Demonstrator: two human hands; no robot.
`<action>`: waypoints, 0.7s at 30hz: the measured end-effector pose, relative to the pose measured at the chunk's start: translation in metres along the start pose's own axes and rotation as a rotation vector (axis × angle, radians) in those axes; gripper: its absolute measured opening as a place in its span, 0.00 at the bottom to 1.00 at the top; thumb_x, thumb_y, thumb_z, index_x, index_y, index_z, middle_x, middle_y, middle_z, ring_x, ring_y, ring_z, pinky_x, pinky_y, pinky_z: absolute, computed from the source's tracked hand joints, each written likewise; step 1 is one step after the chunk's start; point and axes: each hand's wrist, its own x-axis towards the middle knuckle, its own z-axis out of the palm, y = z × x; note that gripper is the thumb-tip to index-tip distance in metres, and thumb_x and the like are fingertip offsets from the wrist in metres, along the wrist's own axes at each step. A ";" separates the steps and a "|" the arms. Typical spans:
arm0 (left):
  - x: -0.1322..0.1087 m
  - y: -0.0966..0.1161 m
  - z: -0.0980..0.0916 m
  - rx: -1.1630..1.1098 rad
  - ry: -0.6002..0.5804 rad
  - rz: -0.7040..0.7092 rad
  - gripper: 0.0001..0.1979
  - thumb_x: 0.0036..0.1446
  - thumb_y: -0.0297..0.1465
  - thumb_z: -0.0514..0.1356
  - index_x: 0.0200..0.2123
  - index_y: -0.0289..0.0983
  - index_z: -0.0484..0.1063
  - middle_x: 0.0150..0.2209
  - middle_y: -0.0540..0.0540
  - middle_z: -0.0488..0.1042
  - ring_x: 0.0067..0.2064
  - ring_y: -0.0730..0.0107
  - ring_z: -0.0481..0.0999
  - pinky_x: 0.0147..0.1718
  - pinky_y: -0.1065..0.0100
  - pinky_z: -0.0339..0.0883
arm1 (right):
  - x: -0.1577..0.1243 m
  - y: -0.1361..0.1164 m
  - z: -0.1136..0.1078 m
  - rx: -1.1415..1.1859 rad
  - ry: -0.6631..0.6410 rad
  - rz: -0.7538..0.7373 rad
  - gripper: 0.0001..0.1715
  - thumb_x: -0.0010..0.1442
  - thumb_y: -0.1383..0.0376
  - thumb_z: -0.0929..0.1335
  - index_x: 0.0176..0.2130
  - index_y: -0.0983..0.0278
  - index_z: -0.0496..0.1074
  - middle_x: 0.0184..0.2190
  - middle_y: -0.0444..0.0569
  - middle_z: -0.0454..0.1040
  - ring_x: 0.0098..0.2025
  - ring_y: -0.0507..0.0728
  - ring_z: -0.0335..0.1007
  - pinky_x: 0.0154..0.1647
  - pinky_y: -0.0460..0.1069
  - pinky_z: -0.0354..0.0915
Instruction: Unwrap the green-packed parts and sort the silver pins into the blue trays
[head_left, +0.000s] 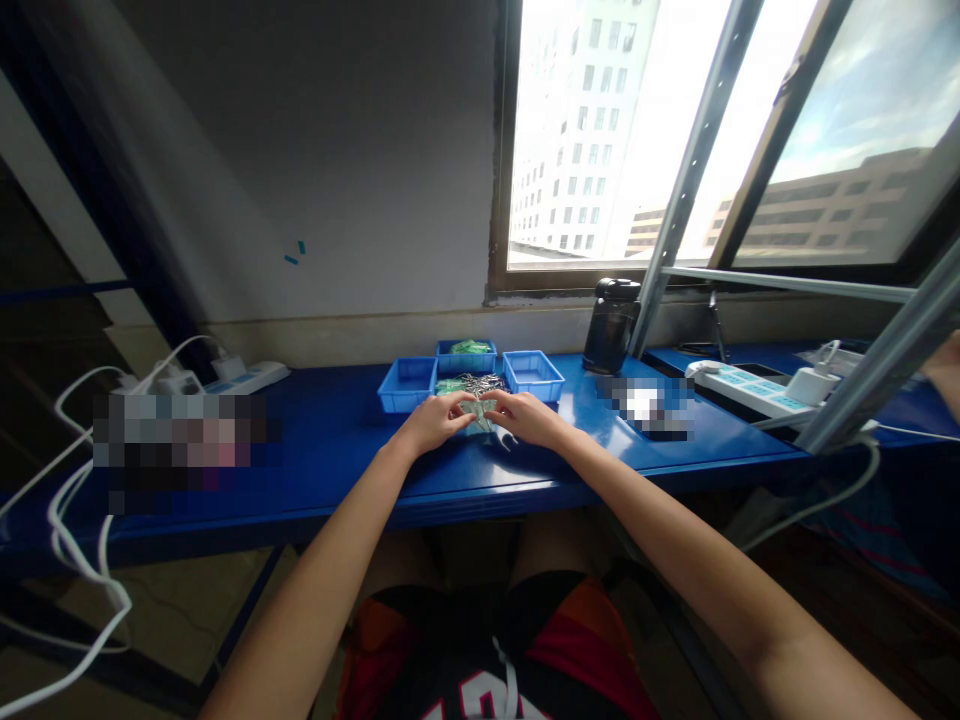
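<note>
Where left hand [433, 423] meets right hand [527, 417], both pinch a packet [474, 411].

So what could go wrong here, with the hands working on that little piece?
The small pale-green piece pinched between the left hand and right hand could slip and, being near the front edge of the table, drop onto the lap or floor. The heap of loose metal parts lies just behind the hands, between the blue trays, so a nudge might scatter it.

This is looking like a small-parts assembly workshop, with blue parts bins [407, 385] sitting just beyond the left hand [433, 422] and right hand [525, 415] on a blue workbench [337, 445], and power strips [742, 385] lying out to either side.
</note>
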 end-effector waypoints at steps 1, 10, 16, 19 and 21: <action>0.000 0.000 0.000 0.002 0.000 0.002 0.19 0.53 0.40 0.55 0.47 0.40 0.69 0.30 0.49 0.75 0.30 0.69 0.74 0.30 0.70 0.66 | 0.000 0.000 0.000 0.000 -0.001 -0.003 0.18 0.60 0.62 0.63 0.50 0.63 0.66 0.25 0.45 0.73 0.25 0.50 0.67 0.27 0.43 0.56; 0.000 0.000 0.000 0.031 0.005 0.014 0.19 0.54 0.40 0.54 0.47 0.40 0.69 0.29 0.49 0.75 0.30 0.69 0.74 0.30 0.71 0.65 | 0.000 -0.001 -0.001 0.000 -0.014 0.008 0.17 0.61 0.62 0.62 0.50 0.63 0.66 0.26 0.46 0.73 0.25 0.51 0.67 0.27 0.44 0.57; 0.000 -0.001 0.000 0.040 0.018 0.024 0.18 0.52 0.39 0.55 0.45 0.40 0.70 0.29 0.50 0.75 0.29 0.70 0.73 0.30 0.72 0.65 | 0.000 -0.001 -0.001 -0.003 -0.016 0.004 0.18 0.61 0.62 0.63 0.50 0.63 0.65 0.27 0.46 0.74 0.26 0.51 0.68 0.28 0.44 0.57; 0.000 -0.001 0.000 0.044 0.026 0.018 0.17 0.52 0.38 0.56 0.45 0.40 0.70 0.29 0.50 0.75 0.29 0.71 0.73 0.29 0.72 0.65 | 0.000 -0.002 -0.002 -0.010 -0.017 0.005 0.18 0.61 0.62 0.63 0.50 0.63 0.65 0.27 0.46 0.74 0.26 0.51 0.68 0.28 0.43 0.57; 0.000 0.000 0.000 0.043 0.029 0.014 0.17 0.52 0.38 0.56 0.45 0.40 0.70 0.28 0.50 0.75 0.29 0.71 0.73 0.29 0.72 0.65 | 0.000 -0.002 -0.002 -0.014 -0.014 0.005 0.18 0.61 0.62 0.62 0.50 0.63 0.65 0.27 0.46 0.74 0.26 0.51 0.68 0.28 0.43 0.57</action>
